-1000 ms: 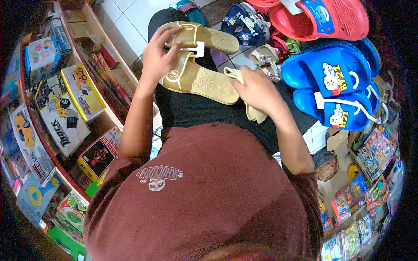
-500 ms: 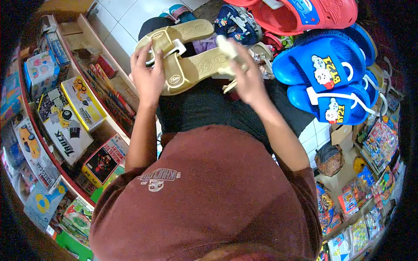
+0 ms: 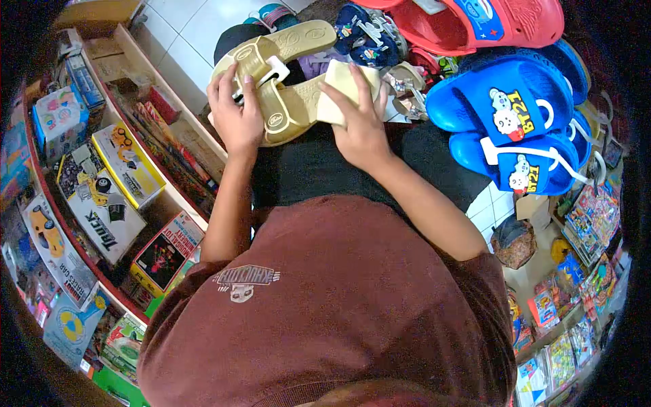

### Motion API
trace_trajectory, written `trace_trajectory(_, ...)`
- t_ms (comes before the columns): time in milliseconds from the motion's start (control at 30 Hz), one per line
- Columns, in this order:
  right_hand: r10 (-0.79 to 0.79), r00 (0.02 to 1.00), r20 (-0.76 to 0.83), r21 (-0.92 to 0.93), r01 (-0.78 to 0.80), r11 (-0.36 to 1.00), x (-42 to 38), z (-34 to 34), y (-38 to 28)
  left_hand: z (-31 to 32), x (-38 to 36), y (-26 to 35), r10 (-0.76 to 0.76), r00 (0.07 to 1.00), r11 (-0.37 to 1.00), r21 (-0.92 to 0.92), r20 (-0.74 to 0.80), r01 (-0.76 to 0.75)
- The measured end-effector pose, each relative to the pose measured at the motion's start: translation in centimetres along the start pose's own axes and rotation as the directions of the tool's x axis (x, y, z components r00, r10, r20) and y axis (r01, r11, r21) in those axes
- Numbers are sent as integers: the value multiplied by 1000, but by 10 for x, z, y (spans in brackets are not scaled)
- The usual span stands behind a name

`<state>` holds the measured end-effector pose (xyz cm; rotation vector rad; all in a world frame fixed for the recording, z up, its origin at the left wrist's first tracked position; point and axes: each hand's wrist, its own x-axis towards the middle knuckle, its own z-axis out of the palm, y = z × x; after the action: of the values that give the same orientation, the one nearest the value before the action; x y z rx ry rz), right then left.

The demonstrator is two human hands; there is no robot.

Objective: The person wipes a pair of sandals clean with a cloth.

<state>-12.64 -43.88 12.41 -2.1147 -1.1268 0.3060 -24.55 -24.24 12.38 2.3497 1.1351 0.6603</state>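
A pair of gold slippers (image 3: 291,108) lies across my lap, joined by a white plastic hanger (image 3: 277,68). My left hand (image 3: 236,112) grips their strap ends at the left, fingers bent over the straps. Pressed against the sole of the nearer slipper is a pale yellow cloth (image 3: 337,91), under the fingers of my right hand (image 3: 363,125). The cloth hides the toe or heel end of that slipper.
Blue slippers (image 3: 464,108) and a red clog (image 3: 441,30) stand at the right. Small dark blue shoes (image 3: 369,41) lie beyond the cloth. A shelf of boxed toys (image 3: 102,197) runs down the left. Packaged items (image 3: 559,346) fill the lower right.
My right hand has moved left and down onto the nearer slipper, and the cloth now lies flatter against its sole. My left hand keeps its hold, shifted slightly right.
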Motion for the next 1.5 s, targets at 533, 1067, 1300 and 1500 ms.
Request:
trace_trajectory(533, 408, 837, 365, 705, -535, 467, 21, 8, 50, -25, 18, -2, 121, 900, 986, -155, 420, -60)
trace_trajectory(1067, 392, 721, 571, 721, -669, 182, 22, -7, 44, -70, 45, 10, 353, 719, 935, -197, 599, -294)
trace_trajectory(1300, 382, 758, 529, 722, -638, 266, 20, 8, 53, -93, 45, 10, 444, 604, 832, -54, 662, -553)
trace_trajectory(1500, 398, 748, 531, 723, -645, 248, 21, 3, 48, -90, 36, 9, 385, 579, 851, -33, 719, -525)
